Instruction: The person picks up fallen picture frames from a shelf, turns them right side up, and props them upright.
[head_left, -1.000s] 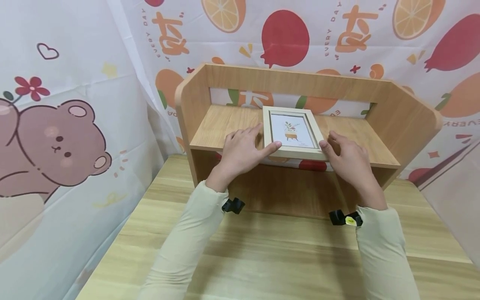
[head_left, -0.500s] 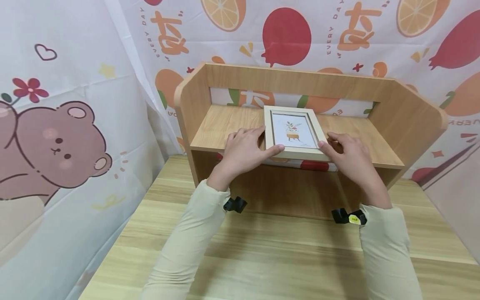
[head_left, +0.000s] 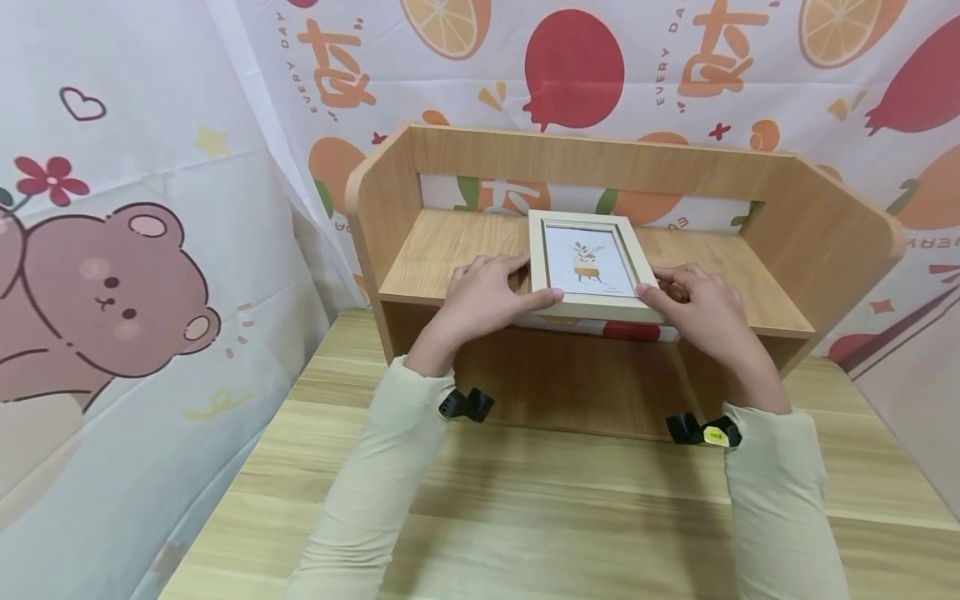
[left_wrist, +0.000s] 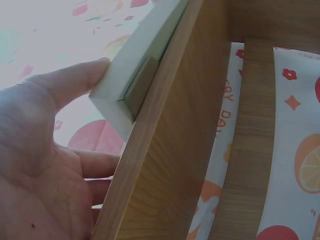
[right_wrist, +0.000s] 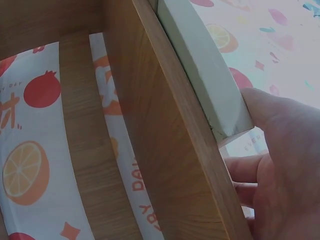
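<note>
A pale wooden picture frame (head_left: pixel 588 258) lies face up on the upper board of a small desk shelf (head_left: pixel 465 233). Inside it is a print of a plant in an orange pot. Its front edge overhangs the board a little. My left hand (head_left: pixel 483 296) has its thumb on the front edge near the left corner, index finger at the left side. At the right front corner my right hand (head_left: pixel 708 312) touches with its thumb, its fingers beside the frame. Both wrist views show the thumbs against the frame's corners (left_wrist: pixel 132 70) and the other fingers spread apart from them.
The shelf has a raised back rail (head_left: pixel 600 162) and tall side panels (head_left: pixel 847 242). It stands on a wood-grain table (head_left: pixel 525 517). Below the upper board is a deep compartment (head_left: pixel 570 383). Printed cloth (head_left: pixel 465 92) hangs behind, with a bear-print curtain (head_left: pixel 135 292) at left.
The right hand's fingers have drawn in toward the frame's right side, and the left index finger has come to its left side. The view has shifted slightly. The frame stays on the shelf.
</note>
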